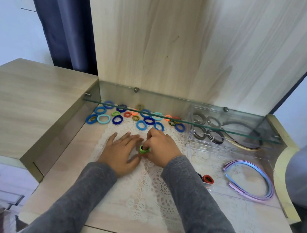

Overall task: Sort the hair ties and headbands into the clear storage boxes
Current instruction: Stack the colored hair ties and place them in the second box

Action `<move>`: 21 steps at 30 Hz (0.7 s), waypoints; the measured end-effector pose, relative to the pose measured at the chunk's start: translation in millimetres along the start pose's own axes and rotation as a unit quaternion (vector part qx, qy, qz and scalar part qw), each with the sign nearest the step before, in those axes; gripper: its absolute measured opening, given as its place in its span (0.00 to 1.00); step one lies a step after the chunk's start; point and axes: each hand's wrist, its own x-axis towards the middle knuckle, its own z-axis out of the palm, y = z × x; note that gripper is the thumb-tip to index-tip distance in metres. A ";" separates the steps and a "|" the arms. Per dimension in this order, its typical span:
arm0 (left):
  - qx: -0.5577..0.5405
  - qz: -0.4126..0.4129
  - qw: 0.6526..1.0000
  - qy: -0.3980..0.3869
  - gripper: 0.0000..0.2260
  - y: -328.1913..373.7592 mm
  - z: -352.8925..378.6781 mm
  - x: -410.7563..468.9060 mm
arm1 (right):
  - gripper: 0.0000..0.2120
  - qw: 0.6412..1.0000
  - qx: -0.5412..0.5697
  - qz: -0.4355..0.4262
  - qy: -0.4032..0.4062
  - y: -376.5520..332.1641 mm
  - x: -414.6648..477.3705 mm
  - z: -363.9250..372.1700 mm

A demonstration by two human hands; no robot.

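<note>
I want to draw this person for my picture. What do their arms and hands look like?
Both arms wear long dark grey sleeves, the left sleeve and the right sleeve, plain soft cloth with no pattern, ending at the wrists. The left hand and right hand are bare: no gloves, and no ring or watch shows.

Your hands meet at the middle of the lace mat (151,192), which lies on the tabletop (61,182). Your left hand (121,152) rests flat on it, and just to its right your right hand (159,148) pinches a hair tie (143,149). Behind them the loose hair ties (135,117) spread along the back, under the glass shelf (182,120). At the rear right stands the clear storage box (190,137) (its compartments are already partly filled). In front of it lie the headbands (249,179), and left of those sits a small clear box (207,182).
</note>
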 end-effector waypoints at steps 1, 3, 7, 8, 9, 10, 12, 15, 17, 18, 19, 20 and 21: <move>0.008 0.014 1.000 0.008 0.27 1.9 0.0 -0.7 | 0.11 1.000 -0.006 0.001 0.004 0.1 -1.6 0.1; 0.019 0.039 0.999 0.032 0.23 5.2 -1.2 -2.8 | 0.10 1.000 -0.016 0.003 0.015 -0.1 -3.6 0.9; 0.102 0.093 0.988 0.070 0.19 7.7 -1.7 -4.1 | 0.08 0.998 -0.039 0.004 0.045 -1.2 -7.1 0.7; 0.115 0.096 0.986 0.069 0.18 7.5 -2.2 -4.3 | 0.07 0.998 -0.041 0.003 0.049 -1.7 -7.6 0.9; 0.122 0.097 0.985 0.068 0.17 8.7 -2.8 -4.9 | 0.07 0.998 -0.042 0.003 0.052 -2.0 -9.5 1.2; 0.124 0.096 0.985 0.068 0.17 10.9 -3.4 -4.8 | 0.07 0.997 -0.044 0.005 0.056 -1.6 -11.2 1.5; 0.115 0.090 0.987 0.062 0.18 17.4 -5.5 -4.8 | 0.07 0.997 -0.047 0.009 0.063 -0.6 -14.1 1.8; 0.059 0.059 0.996 0.031 0.19 29.0 -9.9 -4.4 | 0.08 0.996 -0.048 0.012 0.070 3.4 -19.4 -0.6; 0.023 0.050 0.998 0.030 0.20 36.7 -11.0 -2.7 | 0.08 0.996 -0.044 0.015 0.070 9.0 -25.7 -5.2; 0.009 0.052 0.998 0.036 0.20 41.1 -11.8 -1.8 | 0.08 0.997 -0.041 0.017 0.067 12.4 -29.1 -8.2; -0.004 0.053 0.998 0.037 0.20 46.5 -12.7 -0.9 | 0.08 0.997 -0.037 0.020 0.064 16.2 -32.7 -11.5; -0.015 0.053 0.998 0.032 0.21 51.7 -13.2 0.7 | 0.08 0.997 -0.034 0.023 0.060 20.4 -35.9 -15.0; -0.023 0.056 0.998 0.028 0.21 58.2 -13.6 3.1 | 0.08 0.997 -0.032 0.028 0.057 25.1 -40.3 -18.8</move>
